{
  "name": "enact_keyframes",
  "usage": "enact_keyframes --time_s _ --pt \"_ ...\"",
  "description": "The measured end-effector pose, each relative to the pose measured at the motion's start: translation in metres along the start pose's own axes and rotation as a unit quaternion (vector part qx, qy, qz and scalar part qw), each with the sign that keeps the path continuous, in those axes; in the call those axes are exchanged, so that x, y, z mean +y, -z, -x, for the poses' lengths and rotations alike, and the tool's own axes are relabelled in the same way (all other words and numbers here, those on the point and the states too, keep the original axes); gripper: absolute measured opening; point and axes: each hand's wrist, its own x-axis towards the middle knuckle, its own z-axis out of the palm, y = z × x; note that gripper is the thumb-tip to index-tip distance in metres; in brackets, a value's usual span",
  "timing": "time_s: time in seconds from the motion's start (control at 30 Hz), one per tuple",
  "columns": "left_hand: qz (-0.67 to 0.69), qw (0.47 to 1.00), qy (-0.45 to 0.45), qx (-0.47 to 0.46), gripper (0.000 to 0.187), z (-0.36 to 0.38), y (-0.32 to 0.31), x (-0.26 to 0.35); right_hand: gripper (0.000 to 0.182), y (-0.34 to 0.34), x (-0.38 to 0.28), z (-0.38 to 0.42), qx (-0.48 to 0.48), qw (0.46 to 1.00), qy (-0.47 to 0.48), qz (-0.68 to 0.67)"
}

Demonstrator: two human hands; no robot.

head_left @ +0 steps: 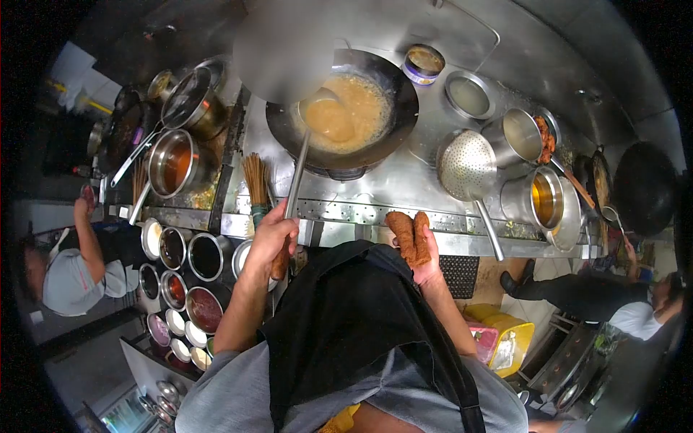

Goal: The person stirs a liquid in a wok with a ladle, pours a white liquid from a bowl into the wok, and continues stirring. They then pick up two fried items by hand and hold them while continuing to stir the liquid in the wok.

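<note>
A long-handled metal ladle (299, 169) is in my left hand (273, 234), whose fingers are wrapped round the lower part of its handle. The bowl of the ladle lies in the pale brown bubbling liquid (368, 108) inside a dark wok (404, 105). My right hand (427, 267) is closed on a folded brown cloth (410, 237), which sits at the front edge of the steel counter. Part of the wok's upper left is hidden by a grey blur. A bundled bamboo brush (256, 180) stands just beyond my left hand.
A perforated skimmer (468, 164), metal pots (512, 137) and an open tin (424, 61) are on the right. Pots (172, 162) and several sauce containers (206, 256) line the left. One person (79, 270) is at far left, another (599, 297) at far right.
</note>
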Motion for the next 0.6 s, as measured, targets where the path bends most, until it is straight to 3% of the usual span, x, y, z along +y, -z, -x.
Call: enact_keyframes --time_s 0.1,0.13,0.23,0.27,0.33,0.37,0.4,0.47,0.5,0.53,0.6 --pt "-0.095 0.995 -0.037 -0.008 0.066 -0.009 0.011 0.0 0.062 0.005 -0.002 -0.005 -0.011 0.999 -0.037 -0.008" --pt "-0.094 0.995 -0.037 -0.007 0.066 -0.012 0.012 0.003 0.062 0.0 -0.003 -0.004 -0.01 0.999 -0.038 -0.008" --pt "-0.275 0.955 -0.084 0.073 0.062 -0.026 0.016 0.015 0.064 -0.009 -0.004 -0.005 0.019 0.999 -0.028 0.025" --pt "-0.274 0.955 -0.084 0.073 0.062 -0.032 0.018 0.02 0.066 -0.005 -0.006 -0.01 -0.019 0.998 -0.03 0.061" --pt "-0.391 0.908 -0.098 0.111 0.062 -0.044 0.024 0.03 0.068 -0.005 -0.009 -0.018 -0.057 0.993 -0.032 0.098" --pt "-0.476 0.854 -0.166 0.132 0.062 -0.06 0.036 0.025 0.07 -0.012 -0.01 -0.023 -0.043 0.992 -0.046 0.111" --pt "-0.475 0.854 -0.166 0.13 0.062 -0.072 0.046 0.015 0.071 -0.018 -0.009 -0.028 -0.028 0.99 -0.06 0.124" --pt "-0.589 0.772 -0.172 0.166 0.063 -0.073 0.042 0.022 0.07 -0.035 -0.006 -0.045 -0.012 0.991 -0.061 0.115" --pt "-0.613 0.756 -0.161 0.162 0.06 -0.071 0.04 0.023 0.069 -0.047 -0.006 -0.053 0.007 0.989 -0.069 0.131" --pt "-0.615 0.755 -0.162 0.16 0.06 -0.074 0.041 0.014 0.068 -0.057 -0.005 -0.062 0.026 0.986 -0.078 0.146" --pt "-0.416 0.89 -0.154 0.106 0.059 -0.079 0.046 -0.012 0.066 -0.073 -0.004 -0.087 -0.002 0.977 -0.09 0.191"
